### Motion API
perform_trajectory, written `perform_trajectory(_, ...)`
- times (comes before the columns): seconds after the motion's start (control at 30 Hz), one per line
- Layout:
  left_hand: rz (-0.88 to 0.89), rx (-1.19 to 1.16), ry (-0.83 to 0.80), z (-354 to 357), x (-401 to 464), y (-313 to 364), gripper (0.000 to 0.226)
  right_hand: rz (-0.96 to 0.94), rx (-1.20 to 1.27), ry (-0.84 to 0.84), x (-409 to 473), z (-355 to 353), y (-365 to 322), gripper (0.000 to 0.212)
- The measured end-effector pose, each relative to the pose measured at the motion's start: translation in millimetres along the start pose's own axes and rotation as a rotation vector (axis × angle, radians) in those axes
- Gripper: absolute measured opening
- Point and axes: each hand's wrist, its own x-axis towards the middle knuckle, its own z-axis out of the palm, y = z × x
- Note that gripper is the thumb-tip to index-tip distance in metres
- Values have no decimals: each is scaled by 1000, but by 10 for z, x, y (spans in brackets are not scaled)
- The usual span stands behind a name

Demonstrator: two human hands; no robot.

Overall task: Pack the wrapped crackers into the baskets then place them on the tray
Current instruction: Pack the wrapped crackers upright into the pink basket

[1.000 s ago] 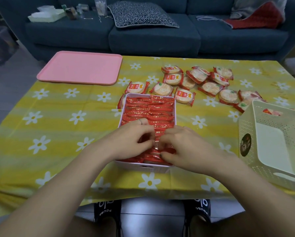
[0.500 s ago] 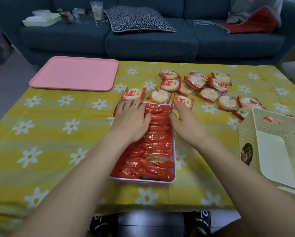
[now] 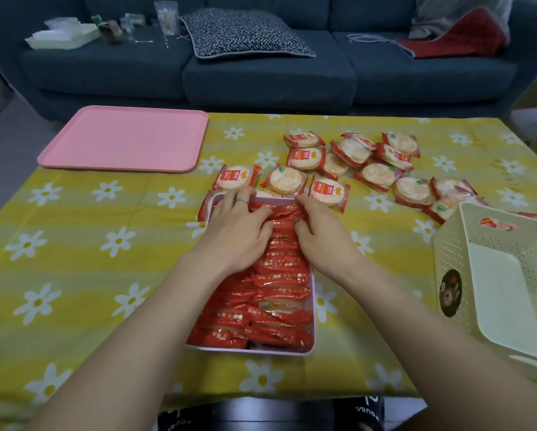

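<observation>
A pale pink basket [image 3: 313,348] in the middle of the table is packed full of red wrapped crackers [image 3: 273,300] standing on edge in rows. My left hand [image 3: 239,225] and my right hand [image 3: 320,228] both lie flat on the crackers at the basket's far end, fingers pressing on the wrappers, gripping nothing. Several loose wrapped crackers [image 3: 376,174] lie scattered on the cloth beyond the basket. An empty cream basket [image 3: 454,253] stands tilted at the right. The pink tray [image 3: 127,138] sits bare at the far left.
A yellow flowered cloth [image 3: 74,259] covers the table. Behind it stands a dark blue sofa [image 3: 267,79] with a patterned cushion, a red cloth and small clutter. Shoes show under the table's near edge.
Both hands slid from the near end of the full basket to its far end, smoothing over the crackers. The view shifted slightly down and nearer.
</observation>
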Motion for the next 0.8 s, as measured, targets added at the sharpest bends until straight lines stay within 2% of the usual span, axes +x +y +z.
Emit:
perform_trajectory(0.07, -2, -21, -7, -10, 7, -37, 41, -63, -113, -5, -16, 5, -3, 43)
perform_trajectory(0.17, 8, -76, 90, -34, -15, -94, 36, -127, -270, -3, 1, 9, 7, 43)
perform_trajectory(0.33, -18, -82, 191, -58, 20, -121, 21, -116, -403, -5, 26, 34, -15, 44)
perform_trajectory(0.43, -23, -96, 191, -72, 68, -146, 20, -72, -409, -12, 41, 36, -52, 45)
perform_trajectory(0.57, -3, -97, 196, -73, 105, -171, 21, -25, -352, -31, 66, 49, -38, 57)
perform_trajectory(0.8, 36, 36, 241, -25, 206, -118, 21, -33, -315, 62, 60, 45, -46, 32)
